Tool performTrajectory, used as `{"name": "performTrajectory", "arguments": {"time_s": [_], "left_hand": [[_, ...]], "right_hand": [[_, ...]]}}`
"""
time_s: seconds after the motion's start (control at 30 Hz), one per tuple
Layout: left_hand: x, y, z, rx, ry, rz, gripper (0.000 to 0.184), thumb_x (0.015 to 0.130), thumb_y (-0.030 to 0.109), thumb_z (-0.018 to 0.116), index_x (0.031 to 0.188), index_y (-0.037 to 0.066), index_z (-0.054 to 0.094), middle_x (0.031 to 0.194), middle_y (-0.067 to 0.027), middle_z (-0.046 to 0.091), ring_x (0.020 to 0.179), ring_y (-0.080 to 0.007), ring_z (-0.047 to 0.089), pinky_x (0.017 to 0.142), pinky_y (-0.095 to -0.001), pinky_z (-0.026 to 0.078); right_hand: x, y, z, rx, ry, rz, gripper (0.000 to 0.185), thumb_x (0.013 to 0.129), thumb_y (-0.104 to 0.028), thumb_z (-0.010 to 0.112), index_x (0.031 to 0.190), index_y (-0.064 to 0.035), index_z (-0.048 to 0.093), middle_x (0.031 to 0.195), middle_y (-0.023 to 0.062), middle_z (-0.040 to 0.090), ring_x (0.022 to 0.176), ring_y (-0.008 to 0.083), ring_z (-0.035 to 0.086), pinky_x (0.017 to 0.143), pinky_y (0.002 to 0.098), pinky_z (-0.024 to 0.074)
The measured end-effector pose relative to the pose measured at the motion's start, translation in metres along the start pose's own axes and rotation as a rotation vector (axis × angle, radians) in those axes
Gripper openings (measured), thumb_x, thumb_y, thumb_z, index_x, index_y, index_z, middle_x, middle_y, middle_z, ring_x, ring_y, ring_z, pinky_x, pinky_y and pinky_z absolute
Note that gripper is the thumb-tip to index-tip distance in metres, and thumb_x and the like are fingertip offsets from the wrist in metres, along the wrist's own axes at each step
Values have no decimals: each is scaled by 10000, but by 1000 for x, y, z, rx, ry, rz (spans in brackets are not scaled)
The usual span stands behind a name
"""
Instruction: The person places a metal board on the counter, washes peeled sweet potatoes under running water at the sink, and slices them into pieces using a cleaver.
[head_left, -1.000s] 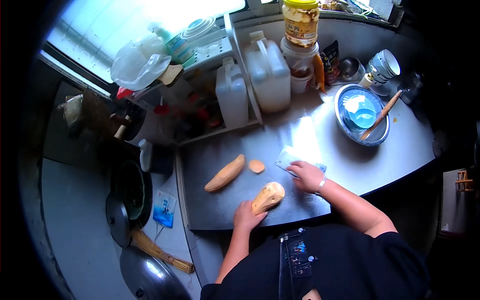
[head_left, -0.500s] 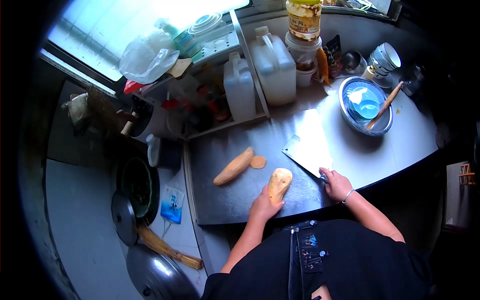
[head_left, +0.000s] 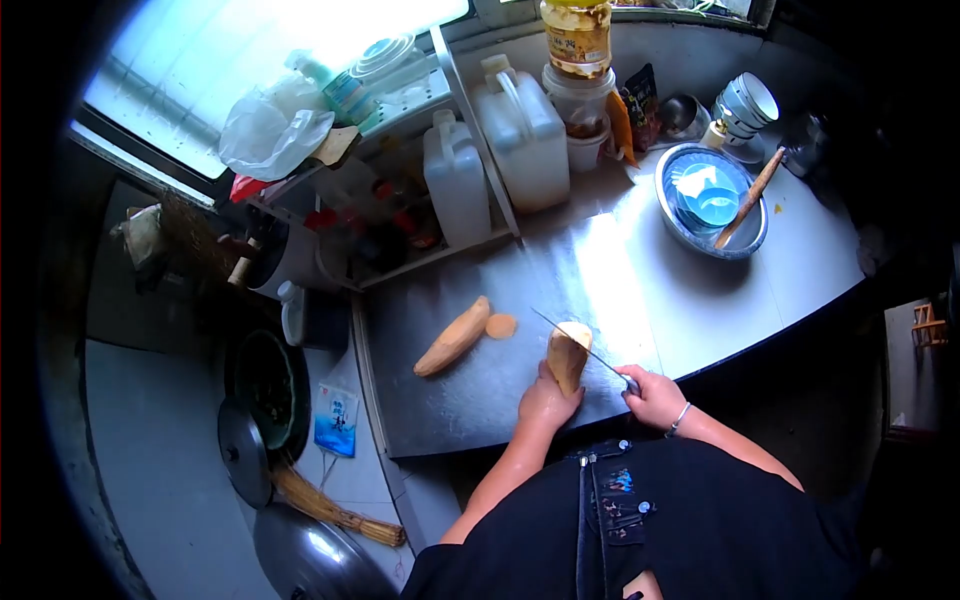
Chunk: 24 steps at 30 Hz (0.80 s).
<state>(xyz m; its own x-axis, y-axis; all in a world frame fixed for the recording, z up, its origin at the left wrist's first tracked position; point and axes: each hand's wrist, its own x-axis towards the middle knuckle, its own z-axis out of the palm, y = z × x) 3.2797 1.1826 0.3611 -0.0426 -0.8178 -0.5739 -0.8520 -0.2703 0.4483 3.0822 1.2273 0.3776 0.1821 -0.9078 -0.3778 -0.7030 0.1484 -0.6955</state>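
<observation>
My left hand (head_left: 549, 402) is closed around the lower part of a peeled, orange-yellow root vegetable (head_left: 567, 362) on the dark metal board (head_left: 440, 412). In my right hand (head_left: 657, 399) is the handle of a knife (head_left: 604, 362), its blade seen edge-on across the upper part of that vegetable. Whether the edge has entered the flesh cannot be made out. A longer peeled root (head_left: 453, 337) lies to the left, with a round slice (head_left: 501, 326) beside its upper end.
A metal basin (head_left: 668, 226) with blue bowls and a wooden stick stands at the right. Plastic jugs (head_left: 524, 140) and a shelf line the back. On the left are a blue packet (head_left: 336, 420), a straw brush (head_left: 335, 507) and pot lids (head_left: 243, 452).
The knife was lying flat and is now upright in my right hand, brought left over the held vegetable. My left hand keeps its hold. The whole view has shifted slightly.
</observation>
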Motion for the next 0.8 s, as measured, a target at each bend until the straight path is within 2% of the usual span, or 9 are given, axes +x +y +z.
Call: {"name": "performTrajectory", "arguments": {"time_s": [0.13,0.23,0.27,0.37,0.4,0.47,0.63,0.7,0.8], "left_hand": [[3,-4,3,35,7,10,722,708,382,661,1219,7,314,990,-250,602,901,-403,594,772,-445,482],[6,-6,5,54,10,3,691,712,382,660,1189,7,330,981,-243,607,896,-398,597,764,-448,484],[6,-5,5,56,9,2,688,711,380,661,1185,6,331,982,-242,607,897,-396,597,763,-448,484],[5,-3,3,56,-4,-3,681,713,378,656,1184,7,334,986,-240,608,905,-394,596,768,-450,482],[5,-3,3,51,-14,-5,681,715,380,650,1190,9,332,988,-240,607,911,-395,594,776,-451,480],[6,-3,1,35,-19,-13,774,681,387,676,1224,-16,299,962,-262,607,915,-409,589,782,-448,482],[6,-1,3,11,-14,-58,712,700,389,655,1209,17,323,1028,-248,590,941,-395,584,810,-437,472],[4,4,1,-1,131,13,748,668,378,694,1208,18,323,1037,-244,582,943,-390,582,803,-435,474],[10,2,4,1,130,0,772,640,371,722,1201,19,325,1029,-239,581,942,-387,580,794,-434,476]], "right_hand": [[-3,-22,-21,24,83,37,269,804,-200,598,1060,-126,562,662,134,592,642,285,604,602,357,475],[-2,-33,-30,191,348,-283,278,777,-82,637,1043,-97,561,627,118,560,557,223,572,530,301,452],[-1,-35,-28,192,346,-280,278,777,-82,637,1043,-97,561,627,118,560,557,223,572,530,301,452],[6,-31,-14,237,489,-445,292,771,-48,623,1054,-81,559,744,158,607,640,290,614,553,316,473],[9,-23,-6,121,374,-325,295,782,-86,604,1070,-93,537,779,180,621,697,343,615,597,366,486],[21,-9,10,-187,6,52,278,805,-149,567,1076,-111,515,792,194,622,718,365,606,646,418,481],[22,-19,7,-178,-19,98,254,820,-196,540,1063,-126,512,790,199,622,747,369,605,680,445,472],[25,-16,9,-166,0,75,281,843,-209,540,1109,-122,511,718,200,613,687,372,601,651,435,478],[25,-20,8,-136,-10,116,243,823,-213,545,1052,-137,521,786,187,625,747,368,605,681,442,473]]}}
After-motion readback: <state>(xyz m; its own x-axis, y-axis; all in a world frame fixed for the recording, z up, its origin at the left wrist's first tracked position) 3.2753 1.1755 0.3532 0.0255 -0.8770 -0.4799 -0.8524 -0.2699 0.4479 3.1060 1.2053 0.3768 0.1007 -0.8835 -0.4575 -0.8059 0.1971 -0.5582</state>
